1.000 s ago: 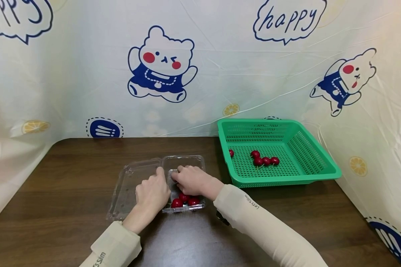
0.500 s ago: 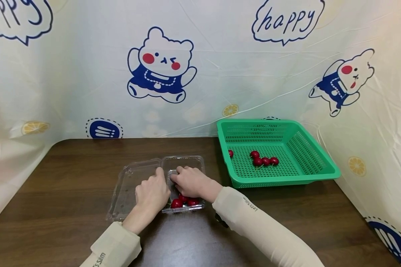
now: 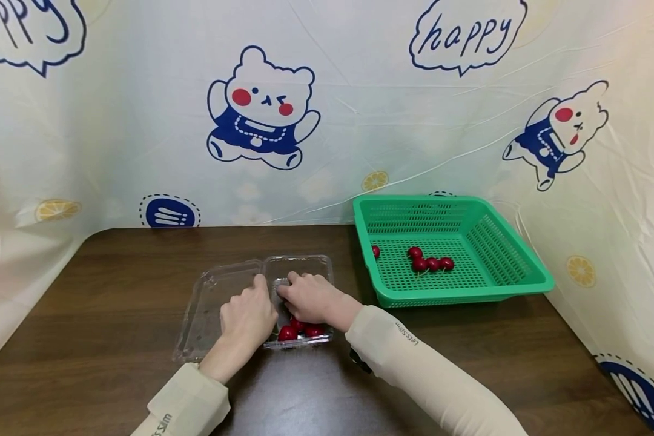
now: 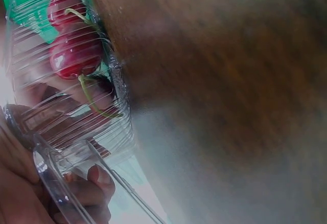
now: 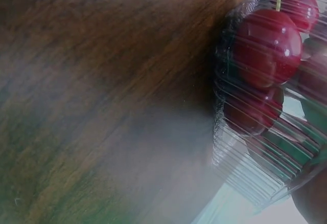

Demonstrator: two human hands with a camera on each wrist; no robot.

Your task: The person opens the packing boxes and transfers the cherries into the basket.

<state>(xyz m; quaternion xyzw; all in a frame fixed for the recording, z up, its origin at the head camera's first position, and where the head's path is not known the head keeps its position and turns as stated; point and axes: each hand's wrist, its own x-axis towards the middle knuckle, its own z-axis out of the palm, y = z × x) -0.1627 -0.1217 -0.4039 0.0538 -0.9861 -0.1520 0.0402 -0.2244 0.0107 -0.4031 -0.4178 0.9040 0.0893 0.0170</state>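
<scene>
A clear plastic clamshell box lies on the table, its lid folded out to the left. My left hand grips the box at the hinge side; its fingers curl beside the plastic edges in the left wrist view. My right hand reaches down into the box, its fingertips near the inner left side; whether they hold anything is hidden. Several red cherries sit at the box's near end. Through the ribbed wall, the left wrist view shows a cherry with stems around it, and the right wrist view a cherry.
At the back right stands a green plastic basket with several cherries on its floor. Brown wooden table stretches around the box. A patterned sheet hangs behind and at both sides.
Both hands stay at the box almost unmoved; the right hand and forearm shift very slightly. The view itself drifts a little.
</scene>
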